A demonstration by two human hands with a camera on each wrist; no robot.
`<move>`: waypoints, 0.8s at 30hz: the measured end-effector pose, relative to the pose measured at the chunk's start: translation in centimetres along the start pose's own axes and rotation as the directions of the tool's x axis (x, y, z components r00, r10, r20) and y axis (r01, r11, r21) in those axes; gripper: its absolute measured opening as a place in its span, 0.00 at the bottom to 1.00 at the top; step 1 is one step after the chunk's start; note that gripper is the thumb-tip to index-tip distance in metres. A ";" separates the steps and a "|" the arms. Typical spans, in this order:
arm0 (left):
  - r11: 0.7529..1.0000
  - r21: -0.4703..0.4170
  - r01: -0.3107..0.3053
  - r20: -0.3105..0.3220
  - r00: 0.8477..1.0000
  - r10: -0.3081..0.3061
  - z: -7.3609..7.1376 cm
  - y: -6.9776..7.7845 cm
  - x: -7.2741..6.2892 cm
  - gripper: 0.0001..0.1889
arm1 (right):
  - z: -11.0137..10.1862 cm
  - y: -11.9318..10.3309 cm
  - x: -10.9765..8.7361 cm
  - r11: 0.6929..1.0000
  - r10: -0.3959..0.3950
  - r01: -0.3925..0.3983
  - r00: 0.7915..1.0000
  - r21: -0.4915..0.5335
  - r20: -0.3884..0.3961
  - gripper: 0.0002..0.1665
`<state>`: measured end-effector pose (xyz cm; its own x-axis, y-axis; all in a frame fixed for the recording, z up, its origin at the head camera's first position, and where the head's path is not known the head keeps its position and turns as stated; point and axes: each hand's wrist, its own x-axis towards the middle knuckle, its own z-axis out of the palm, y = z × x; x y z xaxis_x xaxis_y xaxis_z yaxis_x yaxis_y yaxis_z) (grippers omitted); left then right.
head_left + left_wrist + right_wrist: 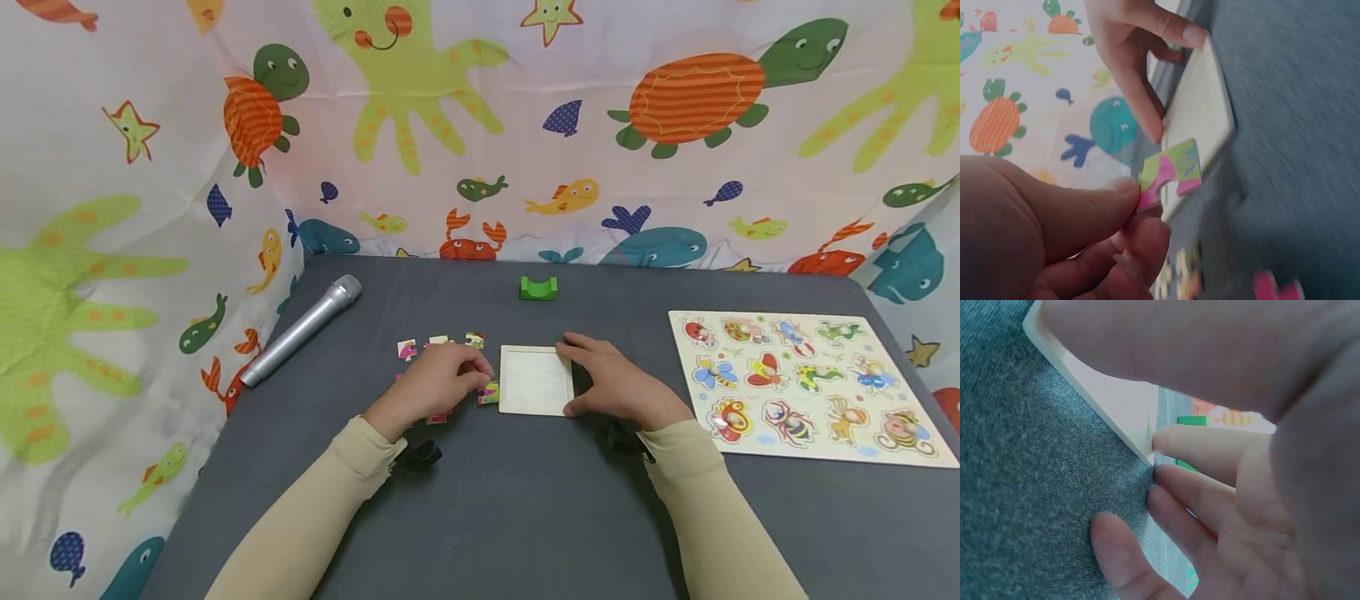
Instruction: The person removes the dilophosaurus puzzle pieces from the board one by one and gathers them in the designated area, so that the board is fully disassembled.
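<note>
In the head view my left hand (442,379) hovers over loose jigsaw pieces on the left of the table. Its thumb and fingertips pinch a green and pink jigsaw piece (1171,174), seen close up in the left wrist view, at the left edge of a pale square puzzle tray (534,380). My right hand (618,382) holds that tray by its right side, thumb at the near corner and index finger at the far one. Its other fingers (1191,525) spread beside the tray. Other loose jigsaw pieces (407,349) lie partly hidden under my left hand.
A silver microphone (303,329) lies at the left table edge. Toward the back stands a small green block (538,288) with a curved top. On the right lies a wooden insect puzzle board (810,387). A sea-animal curtain (480,108) hangs behind the grey table (517,517).
</note>
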<state>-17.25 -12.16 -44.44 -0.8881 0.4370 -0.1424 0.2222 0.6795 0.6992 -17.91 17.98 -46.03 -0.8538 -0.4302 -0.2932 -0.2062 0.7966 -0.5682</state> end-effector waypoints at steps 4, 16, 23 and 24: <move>1.000 -0.012 0.002 0.043 0.999 -0.001 -0.7 -1.5 -0.9 0.05 | 0.0 0.2 0.1 1.000 -0.007 0.007 1.000 0.014 -0.004 0.58; 1.000 0.008 -0.003 0.074 0.997 0.003 -0.7 -2.7 -1.2 0.05 | 0.1 0.4 0.1 1.000 0.003 -0.003 1.000 0.028 -0.002 0.58; 0.999 0.030 0.018 0.069 0.997 -0.020 -0.6 -2.9 -1.2 0.05 | 0.0 0.4 0.1 1.000 -0.005 0.004 1.000 0.029 0.011 0.58; 0.999 0.033 0.021 0.059 0.998 -0.023 -0.6 -3.0 -1.2 0.05 | -0.2 0.4 0.0 0.999 -0.008 0.007 1.000 0.036 0.011 0.57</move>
<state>-17.08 -15.11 -45.95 -0.8676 0.4555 -0.1994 0.2166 0.7073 0.6730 -18.10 18.35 -46.10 -0.8469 -0.4409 -0.2972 -0.1951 0.7776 -0.5978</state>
